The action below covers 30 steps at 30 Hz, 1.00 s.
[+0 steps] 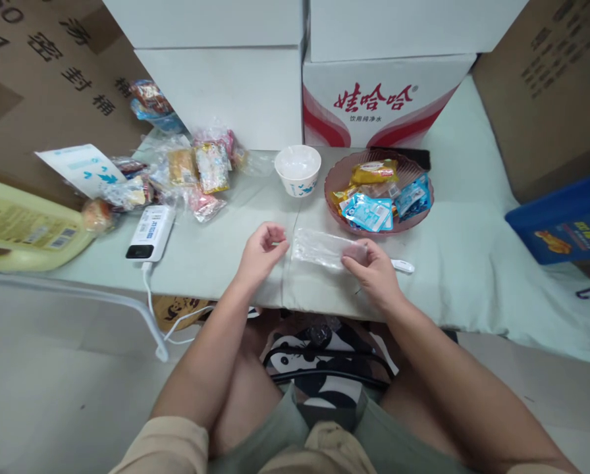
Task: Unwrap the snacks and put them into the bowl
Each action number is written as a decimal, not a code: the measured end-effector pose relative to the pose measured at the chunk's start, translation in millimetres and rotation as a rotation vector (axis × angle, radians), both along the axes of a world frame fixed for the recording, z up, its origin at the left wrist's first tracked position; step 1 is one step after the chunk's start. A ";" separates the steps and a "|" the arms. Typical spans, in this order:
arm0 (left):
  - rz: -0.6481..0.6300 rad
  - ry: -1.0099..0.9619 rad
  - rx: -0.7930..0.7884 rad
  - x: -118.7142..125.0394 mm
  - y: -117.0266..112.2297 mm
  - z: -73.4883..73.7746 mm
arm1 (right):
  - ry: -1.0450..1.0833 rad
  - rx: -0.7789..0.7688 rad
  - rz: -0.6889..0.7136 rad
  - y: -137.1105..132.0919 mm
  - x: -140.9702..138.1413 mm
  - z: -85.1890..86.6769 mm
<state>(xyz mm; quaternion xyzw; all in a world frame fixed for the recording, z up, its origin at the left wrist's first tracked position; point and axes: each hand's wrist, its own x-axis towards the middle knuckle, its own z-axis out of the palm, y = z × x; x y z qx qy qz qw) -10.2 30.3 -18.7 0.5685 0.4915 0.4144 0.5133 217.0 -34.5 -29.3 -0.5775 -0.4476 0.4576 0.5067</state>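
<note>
My right hand (pixel 371 273) pinches one end of a flat, clear plastic bag (pixel 319 250) between thumb and fingers. The bag stretches left over the pale green cloth. Just off its left end is my left hand (pixel 263 253), fingers loosely curled, a gap between thumb and fingertips, with nothing seen in it. Beyond the bag stands a white paper cup (pixel 298 172) with blue print. A pink glass bowl (pixel 330 191) to its right holds several snack packets, among them a blue one (pixel 369 212) and a yellow one (pixel 374 172). A small white object (pixel 402 266) pokes out beside my right hand, partly hidden.
Left lie wrapped snacks (pixel 211 168), a white power bank (pixel 151 232) with a cable, and a yellow jug (pixel 33 227). White boxes (pixel 388 99) line the back; cardboard boxes (pixel 546 85) flank the table. A blue package (pixel 566 217) stands right. A panda-print bag (pixel 319 368) lies below the edge.
</note>
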 end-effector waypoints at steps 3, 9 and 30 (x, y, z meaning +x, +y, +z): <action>-0.065 0.035 -0.004 11.1 -13.8 -3.5 | -0.205 0.207 0.011 -5.2 0.4 3.9; -0.335 -0.165 0.003 33.0 -33.3 -4.6 | -0.131 0.332 0.376 -18.7 -11.0 8.9; -0.091 -0.523 -0.113 20.0 0.9 14.0 | -0.838 0.307 0.036 94.5 -18.8 98.6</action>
